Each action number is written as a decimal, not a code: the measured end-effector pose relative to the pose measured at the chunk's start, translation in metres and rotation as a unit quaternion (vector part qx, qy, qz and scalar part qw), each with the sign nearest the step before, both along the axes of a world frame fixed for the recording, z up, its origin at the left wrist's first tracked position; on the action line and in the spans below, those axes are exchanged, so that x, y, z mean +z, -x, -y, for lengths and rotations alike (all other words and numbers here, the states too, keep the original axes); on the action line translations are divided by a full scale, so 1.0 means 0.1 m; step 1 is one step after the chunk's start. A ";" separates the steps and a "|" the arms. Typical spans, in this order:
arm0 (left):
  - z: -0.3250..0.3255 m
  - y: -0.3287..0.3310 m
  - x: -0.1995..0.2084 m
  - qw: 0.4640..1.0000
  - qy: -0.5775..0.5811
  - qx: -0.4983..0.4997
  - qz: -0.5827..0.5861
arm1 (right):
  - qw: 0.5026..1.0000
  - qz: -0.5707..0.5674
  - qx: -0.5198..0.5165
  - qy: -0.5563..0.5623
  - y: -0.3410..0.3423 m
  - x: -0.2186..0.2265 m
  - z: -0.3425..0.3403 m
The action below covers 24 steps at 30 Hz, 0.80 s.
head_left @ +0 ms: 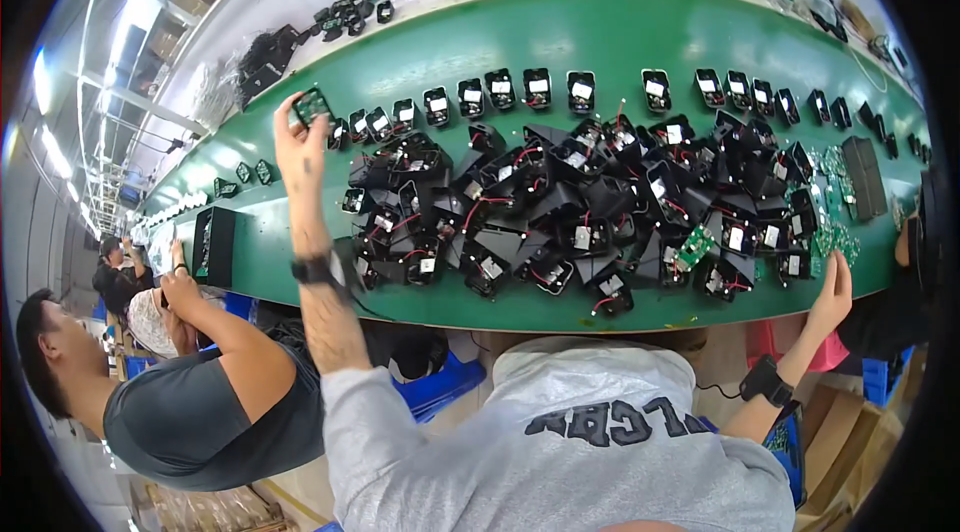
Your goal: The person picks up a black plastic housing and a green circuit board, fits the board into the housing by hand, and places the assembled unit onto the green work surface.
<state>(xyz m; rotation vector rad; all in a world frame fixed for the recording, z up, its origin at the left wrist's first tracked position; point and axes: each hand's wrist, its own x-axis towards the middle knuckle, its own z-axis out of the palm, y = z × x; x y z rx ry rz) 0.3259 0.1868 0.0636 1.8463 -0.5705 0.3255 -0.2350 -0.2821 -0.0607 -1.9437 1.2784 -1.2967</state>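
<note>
My left hand (300, 147) is raised over the far left part of the green bench. Its fingers grip a small black housing with a green circuit board in it (311, 107). My right hand (831, 298) is at the bench's near right edge, fingers stretched out, with nothing visible in them. Just beyond those fingertips lies a pile of bare green circuit boards (835, 235). Between my hands spreads a large heap of black housings (560, 197) with red wires and white labels. One loose green circuit board (695, 248) rests on top of the heap.
Behind the heap, black housings (537, 87) stand in a spaced row along the green bench (450, 47). A black box (214, 246) sits at the left, close to a seated co-worker (200, 402). More black parts (360, 12) lie on the far ledge. A dark block (862, 178) is beside the boards.
</note>
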 end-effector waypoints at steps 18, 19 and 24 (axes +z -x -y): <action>-0.83 -1.78 -1.05 0.798 -0.514 0.286 0.132 | 0.974 0.176 -0.085 -0.112 0.69 -0.69 0.53; -0.84 -1.76 -1.06 0.796 -0.536 0.251 0.131 | 0.966 0.215 -0.095 -0.102 0.67 -0.67 0.57; -0.60 -1.59 -0.98 0.863 -0.484 0.136 0.045 | 0.931 0.344 -0.011 -0.120 0.45 -0.34 0.49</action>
